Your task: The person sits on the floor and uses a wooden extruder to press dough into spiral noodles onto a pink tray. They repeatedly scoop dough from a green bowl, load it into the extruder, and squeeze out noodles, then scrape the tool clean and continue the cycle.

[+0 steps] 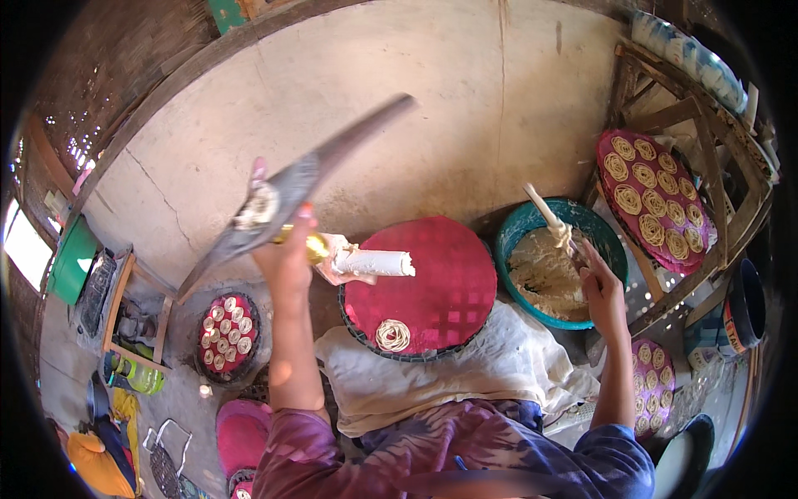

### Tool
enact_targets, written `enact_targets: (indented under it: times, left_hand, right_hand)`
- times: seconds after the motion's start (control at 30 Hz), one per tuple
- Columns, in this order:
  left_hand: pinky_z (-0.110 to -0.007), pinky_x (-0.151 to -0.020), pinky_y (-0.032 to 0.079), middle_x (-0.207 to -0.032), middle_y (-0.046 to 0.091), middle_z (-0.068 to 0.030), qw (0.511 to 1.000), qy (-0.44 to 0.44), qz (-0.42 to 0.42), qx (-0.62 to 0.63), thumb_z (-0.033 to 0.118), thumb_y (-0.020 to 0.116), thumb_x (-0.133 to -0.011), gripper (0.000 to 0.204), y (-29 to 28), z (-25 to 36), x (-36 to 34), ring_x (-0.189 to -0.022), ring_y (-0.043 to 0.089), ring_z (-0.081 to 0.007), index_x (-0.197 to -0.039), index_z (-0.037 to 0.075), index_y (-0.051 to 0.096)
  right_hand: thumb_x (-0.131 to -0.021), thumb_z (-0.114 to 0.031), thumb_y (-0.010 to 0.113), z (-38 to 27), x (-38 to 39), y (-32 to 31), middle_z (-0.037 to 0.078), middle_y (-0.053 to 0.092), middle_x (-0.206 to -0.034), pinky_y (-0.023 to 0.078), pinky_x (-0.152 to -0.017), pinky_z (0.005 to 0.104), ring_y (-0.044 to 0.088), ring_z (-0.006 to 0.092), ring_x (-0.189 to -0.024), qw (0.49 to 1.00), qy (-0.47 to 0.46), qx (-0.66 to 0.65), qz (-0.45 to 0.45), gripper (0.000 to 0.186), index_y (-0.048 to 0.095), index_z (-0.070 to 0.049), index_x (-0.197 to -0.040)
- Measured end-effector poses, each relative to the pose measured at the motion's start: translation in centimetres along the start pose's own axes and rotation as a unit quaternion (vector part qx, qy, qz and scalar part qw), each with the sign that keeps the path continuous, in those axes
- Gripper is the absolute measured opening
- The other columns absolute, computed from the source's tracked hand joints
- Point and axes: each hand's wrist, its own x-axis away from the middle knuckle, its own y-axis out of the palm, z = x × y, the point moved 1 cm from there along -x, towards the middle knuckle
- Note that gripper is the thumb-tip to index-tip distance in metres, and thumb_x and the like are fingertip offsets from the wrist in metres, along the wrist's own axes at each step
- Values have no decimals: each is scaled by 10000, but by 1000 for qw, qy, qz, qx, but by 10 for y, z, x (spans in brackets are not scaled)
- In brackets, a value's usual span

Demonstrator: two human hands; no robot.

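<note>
My left hand is closed around a dough press at its brass-coloured cylinder. The press has a long dark wooden board, blurred by motion, with pale dough in its middle. A white tube-like part, smeared with dough, sticks out to the right above a round red cloth-covered tray. One coiled dough nest lies near that tray's front left. At the teal basin, my right hand grips a pale stick with dough clinging to it. Wet dough lies in the basin.
A white cloth lies beneath the tray. Coiled nests cover a tilted pink tray on a wooden rack at right, a small round tray at left and a pink tray lower right. A plastered wall stands behind.
</note>
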Motion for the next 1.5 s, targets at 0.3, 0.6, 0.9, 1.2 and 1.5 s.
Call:
enact_targets:
  times: [0.3,0.6,0.9,1.2,1.5]
  left_hand:
    - [-424,-698,560,-876,664,-155,883,233,-171,-370,240,813,-752,940,72,-30,26,-752,670,-334,-1488,-17,288]
    - [-428,-644,546,-796,659,-173,882,171,-162,-409,112,714,-785,877,78,-42,21,-729,665,-360,-1520,27,243]
    - [-415,-737,545,-879,698,-184,898,2,-155,-413,123,750,-781,1050,86,-49,12,-804,678,-359,-1565,104,51]
    - [-391,-616,518,-758,635,-153,881,213,-142,-397,48,722,-769,945,71,-50,19,-694,652,-320,-1540,39,177]
    - [-383,-540,494,-687,586,-111,847,238,-191,-436,117,709,-795,877,52,-67,3,-594,609,-281,-1538,55,248]
  right_hand:
    - [-913,47,568,-116,21,65,214,620,-1269,528,-900,326,645,276,-1139,957,-222,-164,-87,470,542,-48,-1373]
    - [-933,53,525,-121,12,87,195,649,-1140,500,-898,331,668,277,-1010,942,-231,-244,-9,521,494,-104,-1430]
    - [-837,19,571,-117,40,120,134,614,-904,532,-620,413,641,356,-709,972,-235,2,-9,635,522,-227,-1420]
    - [-886,122,467,-100,10,93,145,548,-749,462,-646,254,474,107,-661,964,-194,-160,-85,538,507,-25,-1402]
    - [-1021,-140,508,-86,34,85,47,633,-875,442,-601,252,550,96,-686,853,7,-393,-343,406,505,-73,-1422]
